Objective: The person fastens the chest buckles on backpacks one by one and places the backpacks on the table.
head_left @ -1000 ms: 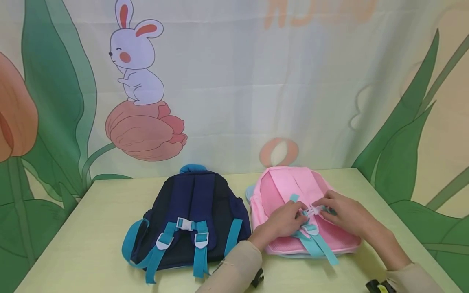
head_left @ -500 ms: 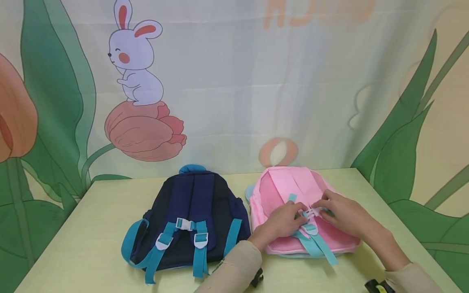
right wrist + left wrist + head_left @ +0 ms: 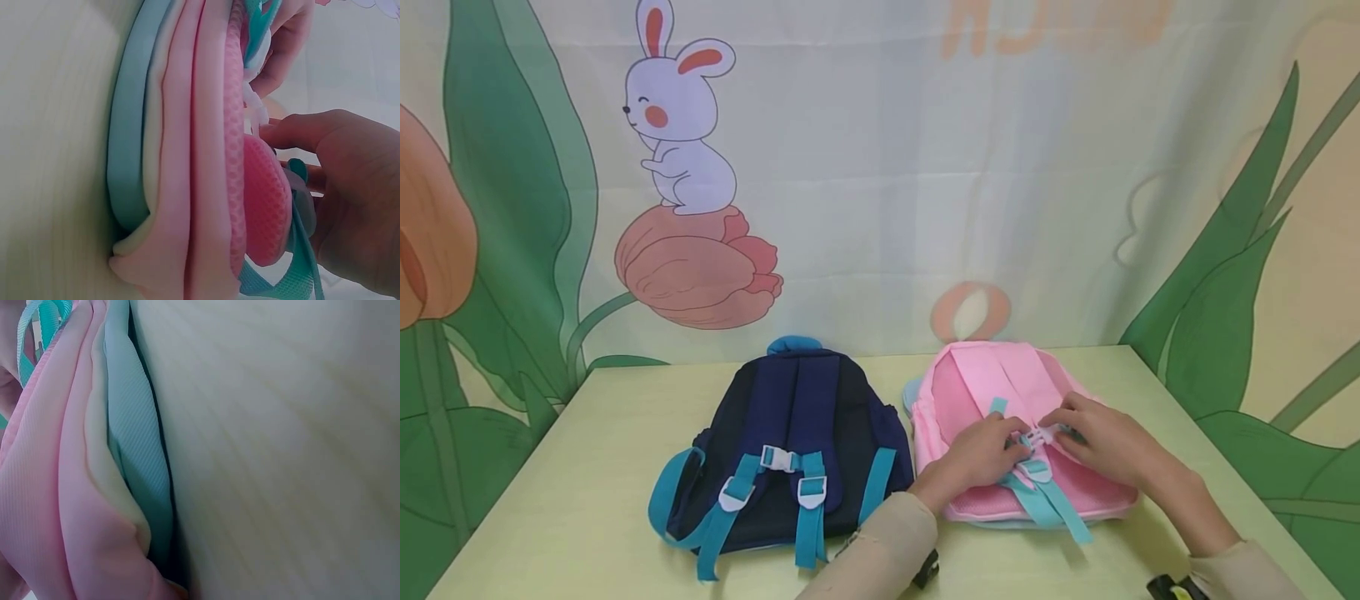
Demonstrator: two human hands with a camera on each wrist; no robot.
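Observation:
A pink backpack [image 3: 955, 392] lies on the table at right, straps upward. My left hand [image 3: 981, 450] pinches one side of its white plastic strap buckle [image 3: 1037, 436], over the teal webbing. From the other side, my right hand [image 3: 1105, 437] pinches the buckle's opposite end between thumb and fingers. Whether the two halves are fully joined, I cannot tell. In the right wrist view, both hands meet at the buckle [image 3: 256, 109] above the pink mesh strap pad [image 3: 267, 200]. The left wrist view shows mostly the bag's pink side [image 3: 37, 500].
Left of the pink bag lies a navy backpack [image 3: 782, 400] with blue straps, its white buckle [image 3: 779, 459] fastened. Both bags rest on a pale yellow table [image 3: 587, 467]. Behind it hangs a curtain [image 3: 865, 183] printed with a rabbit and tulips.
Almost nothing differs. Both hands stay at the buckle, with only very slight finger movement; both backpacks lie where they were.

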